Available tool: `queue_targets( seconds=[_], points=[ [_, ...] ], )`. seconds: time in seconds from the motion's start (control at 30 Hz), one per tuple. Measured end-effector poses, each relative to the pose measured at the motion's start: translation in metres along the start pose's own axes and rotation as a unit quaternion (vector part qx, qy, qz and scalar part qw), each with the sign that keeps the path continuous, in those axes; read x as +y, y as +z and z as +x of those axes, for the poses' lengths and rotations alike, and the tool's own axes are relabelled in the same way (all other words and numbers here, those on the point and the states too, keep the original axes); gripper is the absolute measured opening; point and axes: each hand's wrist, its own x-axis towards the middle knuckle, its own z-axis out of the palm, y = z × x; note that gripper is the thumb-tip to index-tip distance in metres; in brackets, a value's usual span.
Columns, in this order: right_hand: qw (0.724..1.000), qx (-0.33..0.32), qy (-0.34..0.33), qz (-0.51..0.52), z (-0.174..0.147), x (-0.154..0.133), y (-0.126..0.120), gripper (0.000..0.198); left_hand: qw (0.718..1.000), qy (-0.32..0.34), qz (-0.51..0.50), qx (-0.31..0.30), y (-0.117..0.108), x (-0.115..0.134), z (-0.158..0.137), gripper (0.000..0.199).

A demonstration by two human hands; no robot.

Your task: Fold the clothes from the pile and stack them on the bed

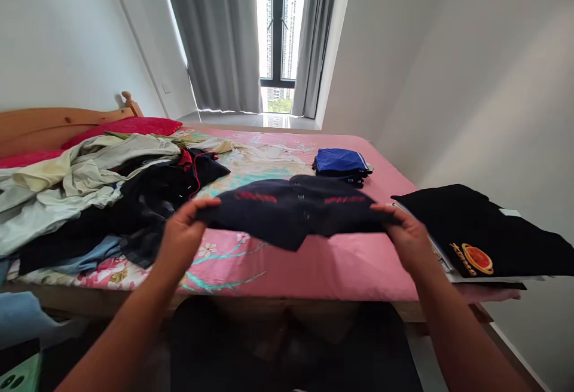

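A dark navy button-front garment [287,210] is stretched sideways above the bed, slightly blurred. Small buttons run down its middle, with a red strip on either side. My left hand [186,224] is closed on its left end, thumb on top. At the opposite end, my right hand [407,233] pinches the cloth. The lower edge hangs loose, dipping near the centre. I cannot tell whether it is folded underneath.
Heaped clothes [94,189] cover the bed's left side. A folded blue and dark stack [341,162] lies beyond the garment. Black folded clothes [484,236] sit at the right edge. Pink floral bedding [359,266] lies below. A wooden headboard [54,120] stands at left.
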Motion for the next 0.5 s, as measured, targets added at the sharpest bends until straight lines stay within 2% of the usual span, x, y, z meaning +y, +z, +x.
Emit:
queue_targets(
  seconds=[0.07, 0.13, 0.23, 0.3, 0.33, 0.43, 0.5],
  points=[
    [0.991, -0.086, 0.106, 0.002, -0.031, 0.056, 0.009, 0.038, 0.993, -0.058, 0.025, -0.098, 0.011, -0.059, -0.033, 0.038],
    [0.973, -0.149, 0.173, -0.038, -0.065, 0.104, 0.016, 0.038, 0.974, -0.120, 0.046, -0.186, 0.020, -0.109, -0.068, 0.040],
    [0.940, -0.245, 0.214, -0.101, -0.102, 0.141, 0.011, 0.041, 0.931, -0.190, 0.058, -0.307, 0.017, -0.154, -0.110, 0.050],
    [0.922, -0.288, 0.218, -0.143, -0.108, 0.140, 0.001, 0.045, 0.906, -0.219, 0.058, -0.358, 0.006, -0.161, -0.121, 0.055],
    [0.916, -0.297, 0.212, -0.168, -0.105, 0.134, -0.003, 0.045, 0.902, -0.225, 0.061, -0.364, 0.000, -0.159, -0.120, 0.054],
    [0.919, -0.283, 0.160, -0.223, -0.077, 0.105, 0.002, 0.035, 0.923, -0.207, 0.075, -0.314, -0.003, -0.140, -0.100, 0.040],
    [0.939, -0.247, 0.116, -0.208, -0.052, 0.086, 0.027, 0.032, 0.940, -0.175, 0.064, -0.287, 0.013, -0.124, -0.080, 0.035]
  ],
)
